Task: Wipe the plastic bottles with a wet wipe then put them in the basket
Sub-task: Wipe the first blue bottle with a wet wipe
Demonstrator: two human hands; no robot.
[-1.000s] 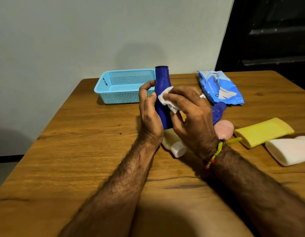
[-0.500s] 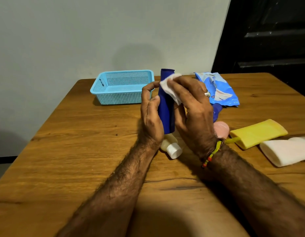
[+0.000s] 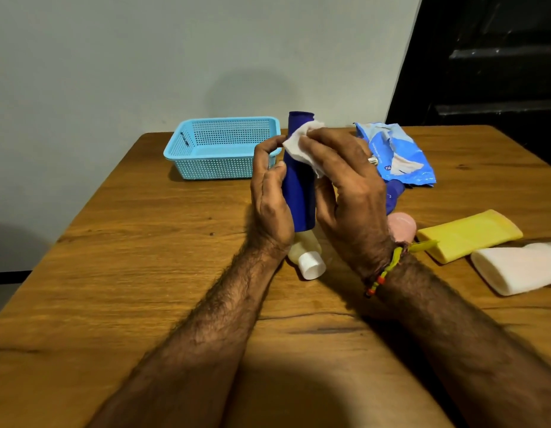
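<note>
While the left hand [image 3: 269,199] curls round the upright blue bottle [image 3: 299,193] above the table's middle, the right hand [image 3: 348,186] pinches the wet wipe [image 3: 302,143] against its top, wiping. Next, probably, it goes into the basket [image 3: 221,149] at the far edge.

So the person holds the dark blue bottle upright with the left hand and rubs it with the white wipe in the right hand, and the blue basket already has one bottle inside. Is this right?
Not quite. In the head view the basket holds no bottle. The rest stands: the left hand holds the dark blue bottle upright, and the right hand rubs it with the white wipe.
</note>
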